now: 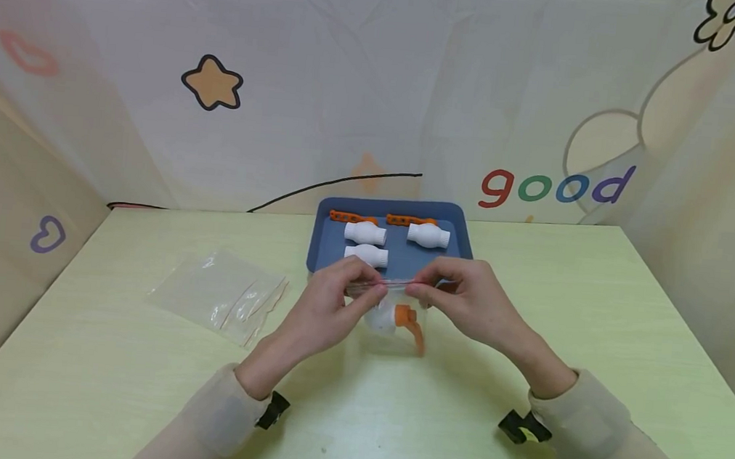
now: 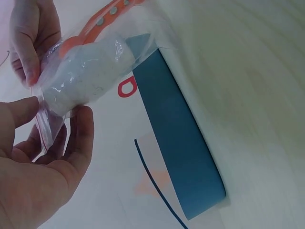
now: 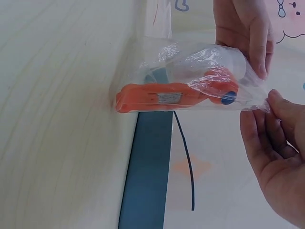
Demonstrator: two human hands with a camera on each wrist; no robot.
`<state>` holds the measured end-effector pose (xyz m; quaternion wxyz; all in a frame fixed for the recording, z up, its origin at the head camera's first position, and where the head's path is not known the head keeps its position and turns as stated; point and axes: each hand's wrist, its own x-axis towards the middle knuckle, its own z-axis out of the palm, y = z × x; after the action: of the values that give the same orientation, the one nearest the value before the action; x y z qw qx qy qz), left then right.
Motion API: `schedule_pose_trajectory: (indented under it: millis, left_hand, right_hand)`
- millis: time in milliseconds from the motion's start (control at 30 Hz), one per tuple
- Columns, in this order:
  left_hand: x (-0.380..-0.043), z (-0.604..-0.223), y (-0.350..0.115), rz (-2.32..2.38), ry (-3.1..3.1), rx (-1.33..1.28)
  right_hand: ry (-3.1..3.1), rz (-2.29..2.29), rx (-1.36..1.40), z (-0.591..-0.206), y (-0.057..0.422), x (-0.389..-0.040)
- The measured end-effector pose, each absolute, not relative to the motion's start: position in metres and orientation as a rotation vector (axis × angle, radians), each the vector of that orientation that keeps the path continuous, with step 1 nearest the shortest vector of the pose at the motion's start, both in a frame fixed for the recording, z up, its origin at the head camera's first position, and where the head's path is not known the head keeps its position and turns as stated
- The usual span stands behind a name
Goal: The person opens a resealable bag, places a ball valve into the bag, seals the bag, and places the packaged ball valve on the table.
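Observation:
A clear zip bag (image 1: 390, 344) hangs by its top between both hands. My left hand (image 1: 328, 305) pinches one end of the zip edge between thumb and fingers. At the other end, my right hand (image 1: 469, 297) pinches the same edge. Inside the bag are a white plastic valve body (image 2: 88, 74) and an orange lever handle (image 3: 176, 95) with a small blue spot at its round end. In the left wrist view the white part lies near the zip edge, and the bag overlaps the blue tray (image 2: 176, 138) behind it.
On the blue tray (image 1: 312, 246) at the back lie white ribbed valve bodies (image 1: 366, 256) and orange lever handles (image 1: 347, 217); the hands hide part of its front. Flat clear zip bags (image 1: 211, 289) lie on the table to the left. A printed curtain (image 1: 327, 95) hangs behind.

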<state>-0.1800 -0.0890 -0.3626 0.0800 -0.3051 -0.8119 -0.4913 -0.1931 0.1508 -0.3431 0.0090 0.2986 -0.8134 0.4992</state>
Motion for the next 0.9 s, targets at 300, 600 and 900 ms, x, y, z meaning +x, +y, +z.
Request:
schedule_pose_trajectory:
  millis: [300, 600, 900]
  left_hand:
    - [-0.1827, -0.3606, -0.0910, -1.377, -2.412, -0.951]
    - [-0.1792, -0.3542, -0.0906, -1.394, -2.465, -0.948]
    - [-0.1772, -0.3536, -0.0894, -1.364, -2.441, -0.958]
  right_hand:
    - [-2.523, 1.550, 0.952, -0.3408, 0.1497, -0.1931]
    - [-2.511, 1.516, 0.947, -0.3388, 0.1478, -0.1920]
    - [-2.511, 1.489, 0.932, -0.3379, 0.1462, -0.1925]
